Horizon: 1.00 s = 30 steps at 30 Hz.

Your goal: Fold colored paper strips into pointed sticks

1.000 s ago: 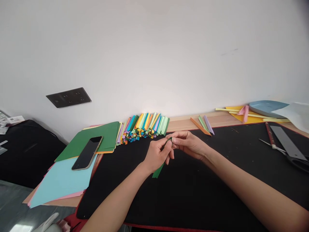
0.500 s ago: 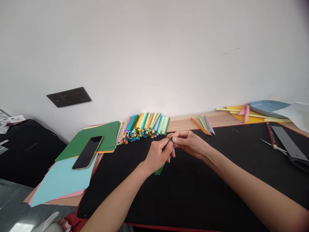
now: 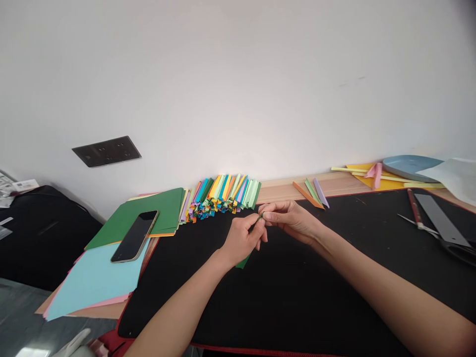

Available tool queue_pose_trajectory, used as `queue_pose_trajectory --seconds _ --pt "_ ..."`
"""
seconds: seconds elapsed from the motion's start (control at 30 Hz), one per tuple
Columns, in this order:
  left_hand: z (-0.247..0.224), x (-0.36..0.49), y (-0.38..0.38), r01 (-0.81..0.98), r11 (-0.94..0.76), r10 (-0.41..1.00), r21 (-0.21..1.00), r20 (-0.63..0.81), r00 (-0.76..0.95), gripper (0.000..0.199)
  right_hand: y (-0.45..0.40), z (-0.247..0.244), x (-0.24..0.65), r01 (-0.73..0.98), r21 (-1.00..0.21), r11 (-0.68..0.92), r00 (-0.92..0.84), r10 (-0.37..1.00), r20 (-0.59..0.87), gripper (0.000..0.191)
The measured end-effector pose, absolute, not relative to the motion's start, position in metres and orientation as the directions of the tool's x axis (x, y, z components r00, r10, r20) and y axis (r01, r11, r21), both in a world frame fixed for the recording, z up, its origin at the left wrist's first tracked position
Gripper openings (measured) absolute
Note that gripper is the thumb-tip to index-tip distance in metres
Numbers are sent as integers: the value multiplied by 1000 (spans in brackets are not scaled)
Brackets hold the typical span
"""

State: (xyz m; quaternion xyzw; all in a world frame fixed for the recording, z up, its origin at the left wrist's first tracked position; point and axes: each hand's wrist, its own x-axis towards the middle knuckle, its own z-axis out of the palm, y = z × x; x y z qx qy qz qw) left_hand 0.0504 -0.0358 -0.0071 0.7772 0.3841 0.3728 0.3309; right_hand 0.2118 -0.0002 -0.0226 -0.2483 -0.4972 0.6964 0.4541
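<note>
A dark green paper strip (image 3: 243,261) is pinched between both hands above the black mat (image 3: 297,297). My left hand (image 3: 242,237) is closed round it, and the strip's lower end sticks out below that hand. The fingertips of my right hand (image 3: 285,218) pinch its upper end, right against the left thumb. Most of the strip's middle is hidden by the fingers. Just behind the hands lies a pile of folded paper strips (image 3: 223,196) in many colours. Orange, green and purple folded strips (image 3: 311,192) lie farther right.
At the left, a phone (image 3: 136,235) rests on green and light blue paper sheets (image 3: 96,282). Scissors (image 3: 455,248), a metal ruler (image 3: 442,220) and a red-handled knife (image 3: 414,208) lie at the right. Behind them are a blue tray (image 3: 409,166) and yellow paper (image 3: 394,183). A wall closes off the back.
Both hands stay almost in place, still pinching the green strip. Its upper tip shows a little less between the fingertips. The view has shifted very slightly.
</note>
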Motion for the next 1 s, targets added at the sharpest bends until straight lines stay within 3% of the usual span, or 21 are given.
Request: queue_pose_trajectory --seconds 0.33,0.7,1.0 --pt "-7 51 -35 392 -405 893 826 265 363 36 -2 -20 207 -390 -917 -80 -436 893 107 20" --pt "-6 52 -31 248 -156 933 956 60 356 34 -8 -19 198 -340 -939 56 -380 905 192 30" --pt "-7 51 -29 194 -92 925 977 12 381 33 -3 -25 200 -348 -937 -16 -409 902 137 28"
